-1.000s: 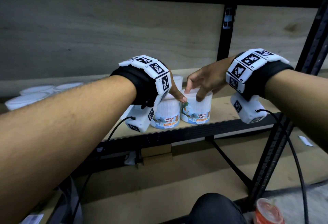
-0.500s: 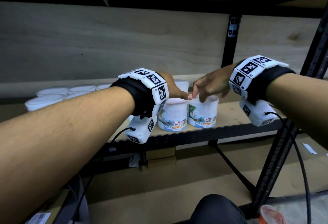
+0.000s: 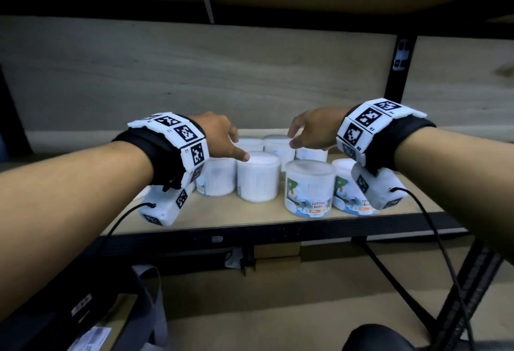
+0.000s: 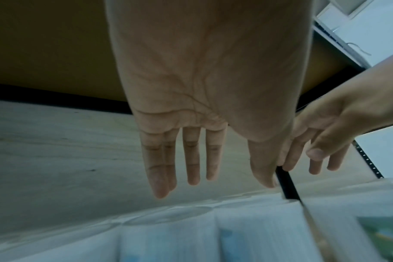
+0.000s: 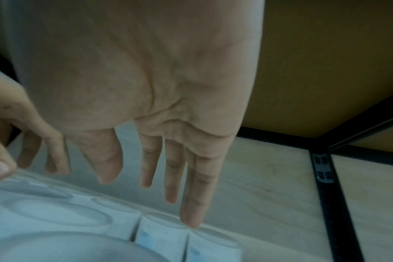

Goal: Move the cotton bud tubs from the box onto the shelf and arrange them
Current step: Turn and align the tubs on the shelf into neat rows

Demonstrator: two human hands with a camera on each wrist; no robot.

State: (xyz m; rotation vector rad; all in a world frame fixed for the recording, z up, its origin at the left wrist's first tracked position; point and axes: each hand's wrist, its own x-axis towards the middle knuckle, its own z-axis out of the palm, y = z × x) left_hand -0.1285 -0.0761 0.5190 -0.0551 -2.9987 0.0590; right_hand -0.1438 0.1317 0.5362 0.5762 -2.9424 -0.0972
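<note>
Several clear cotton bud tubs stand grouped on the wooden shelf (image 3: 250, 218). One at the front shows its plain side (image 3: 257, 176); to its right a labelled tub (image 3: 309, 188) faces me. My left hand (image 3: 222, 139) hovers over the left tubs with straight fingers (image 4: 191, 159), its thumb tip at the plain tub's lid. My right hand (image 3: 311, 131) hangs over the back tubs (image 3: 278, 146), fingers (image 5: 175, 175) extended and holding nothing; one fingertip is at a tub lid (image 5: 213, 235).
A black upright post (image 3: 399, 69) stands at the back right and a shelf board hangs overhead. Below the shelf's black front rail (image 3: 278, 232) lies a lower board with cables. A box edge with labels (image 3: 89, 336) shows at bottom left.
The view has shifted to more tubs on the shelf. Both hands have let go of the two front tubs, lifted and spread apart, fingers now straight.
</note>
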